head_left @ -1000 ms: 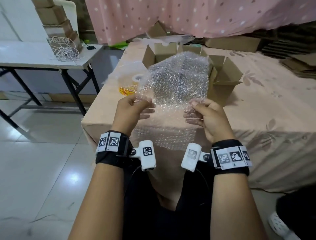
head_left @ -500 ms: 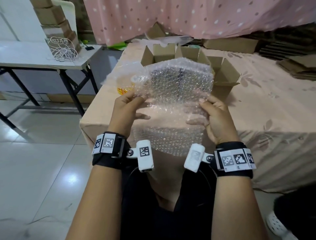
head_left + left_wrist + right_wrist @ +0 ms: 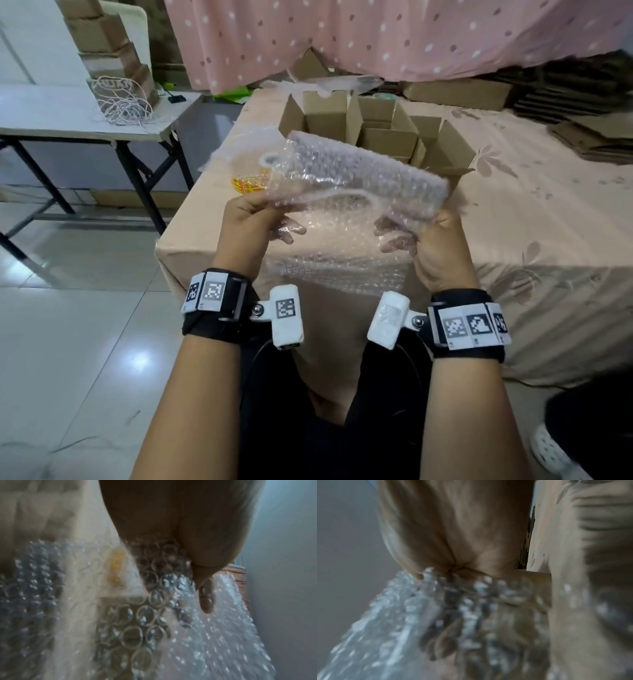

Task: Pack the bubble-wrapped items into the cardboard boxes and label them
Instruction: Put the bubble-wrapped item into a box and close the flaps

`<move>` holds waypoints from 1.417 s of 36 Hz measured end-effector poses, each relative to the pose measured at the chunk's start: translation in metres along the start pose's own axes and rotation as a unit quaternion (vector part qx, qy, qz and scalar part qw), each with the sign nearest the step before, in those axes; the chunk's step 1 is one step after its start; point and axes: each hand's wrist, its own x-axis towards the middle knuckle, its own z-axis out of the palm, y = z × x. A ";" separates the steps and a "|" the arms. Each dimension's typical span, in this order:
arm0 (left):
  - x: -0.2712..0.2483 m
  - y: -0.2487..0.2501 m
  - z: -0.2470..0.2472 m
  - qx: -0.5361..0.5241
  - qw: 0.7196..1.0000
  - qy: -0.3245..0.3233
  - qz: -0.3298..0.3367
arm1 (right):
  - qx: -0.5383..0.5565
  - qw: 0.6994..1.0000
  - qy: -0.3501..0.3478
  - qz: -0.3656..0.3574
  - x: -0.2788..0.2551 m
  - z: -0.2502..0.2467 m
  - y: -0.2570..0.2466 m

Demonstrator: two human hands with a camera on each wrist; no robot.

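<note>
A clear sheet of bubble wrap (image 3: 356, 178) hangs in the air over the near edge of the cloth-covered table (image 3: 534, 219). Its top part is folded over away from me. My left hand (image 3: 255, 219) pinches its left edge and my right hand (image 3: 424, 228) pinches its right edge, with fingers showing through the plastic. Behind it stand open cardboard boxes (image 3: 387, 130) with flaps up. Both wrist views are blurred: the bubble wrap (image 3: 147, 609) lies under the left hand's thumb (image 3: 205, 599), and the bubble wrap (image 3: 412, 615) trails from the right hand (image 3: 453, 536).
A yellow tape roll (image 3: 251, 180) lies on the table left of the boxes, half behind the wrap. Flattened cardboard (image 3: 596, 137) is stacked at the far right. A white folding table (image 3: 68, 116) with a cord tangle (image 3: 121, 102) stands at left over tiled floor.
Both hands rose and moved toward me with the sheet. Its upright top has folded over forward, so the open boxes behind now show.
</note>
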 end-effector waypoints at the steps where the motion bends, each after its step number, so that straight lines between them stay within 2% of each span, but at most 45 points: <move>1: 0.001 -0.001 -0.001 -0.004 1.000 0.002 -0.001 | -0.003 1.000 -0.012 -0.009 -0.001 0.000 -0.001; 4: 0.001 -0.001 -0.003 -0.009 1.000 0.009 -0.009 | -0.038 0.999 -0.031 -0.020 0.000 -0.009 0.000; 9: 0.002 0.001 -0.002 -0.021 0.998 0.005 -0.052 | -0.226 0.968 -0.028 -0.102 0.002 -0.021 -0.001; 12: 0.002 0.002 -0.002 -0.029 0.996 -0.003 -0.080 | -0.222 0.966 -0.065 -0.112 -0.002 -0.020 -0.008; 14: 0.001 0.003 -0.002 -0.030 0.997 -0.008 -0.074 | -0.236 0.959 -0.077 -0.139 -0.006 -0.016 -0.012; 19: 0.001 0.005 0.001 -0.058 0.997 -0.014 -0.058 | -0.237 0.950 -0.064 -0.195 -0.006 -0.012 -0.015; 25: 0.008 0.005 -0.004 -0.134 0.987 -0.011 -0.090 | -0.234 0.953 -0.029 -0.193 -0.001 -0.014 -0.016; 28: 0.006 0.009 -0.005 -0.160 0.982 -0.030 -0.094 | -0.279 0.935 -0.009 -0.219 -0.003 -0.018 -0.017; 31: 0.007 0.011 -0.003 -0.135 0.985 -0.015 -0.109 | -0.304 0.918 -0.004 -0.256 -0.006 -0.016 -0.021; 35: 0.006 0.011 0.003 -0.021 0.994 0.004 -0.103 | -0.221 0.951 0.001 -0.215 0.000 -0.015 -0.018; 38: 0.008 0.008 0.005 0.022 0.993 -0.009 -0.113 | -0.263 0.924 -0.009 -0.277 0.000 -0.012 -0.018; 41: 0.010 0.007 0.002 0.033 0.989 0.008 -0.146 | -0.297 0.907 -0.018 -0.299 0.002 -0.012 -0.015; 43: 0.005 0.006 -0.004 0.023 0.989 -0.017 -0.145 | -0.294 0.909 -0.027 -0.295 0.003 -0.010 -0.013; 46: -0.003 0.010 -0.009 0.040 0.992 -0.052 -0.106 | -0.278 0.917 -0.029 -0.286 0.005 -0.010 -0.011; 48: -0.002 0.012 -0.011 0.085 0.987 -0.107 -0.090 | -0.266 0.922 -0.017 -0.282 0.005 -0.007 -0.013; 51: 0.001 0.006 -0.014 0.050 0.978 -0.156 -0.127 | -0.256 0.927 -0.007 -0.275 0.000 -0.003 -0.018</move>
